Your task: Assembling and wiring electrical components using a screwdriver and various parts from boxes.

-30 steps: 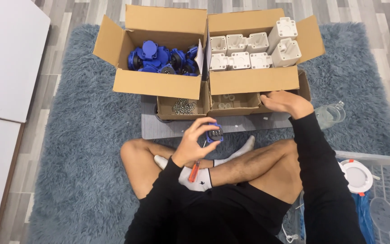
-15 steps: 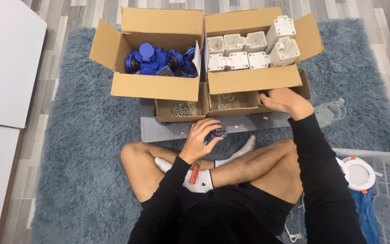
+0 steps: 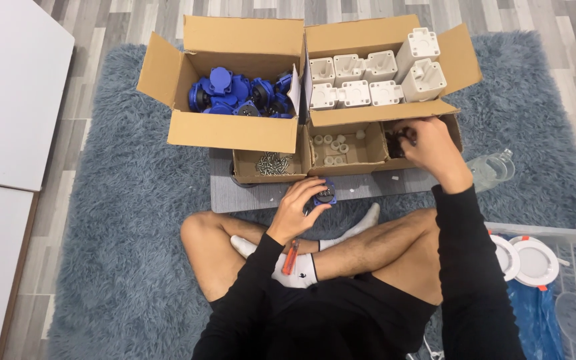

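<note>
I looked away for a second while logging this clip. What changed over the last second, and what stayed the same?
Little changed. The right hand remains reaching into the right compartment of the low cardboard tray. The left hand still holds the small blue part above the crossed legs. The boxes of blue parts and white parts have not shifted on the rug.

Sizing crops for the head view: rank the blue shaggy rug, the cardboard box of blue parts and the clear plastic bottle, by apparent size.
1. Blue shaggy rug
2. Cardboard box of blue parts
3. Clear plastic bottle, lying partly hidden behind the right arm.
</note>
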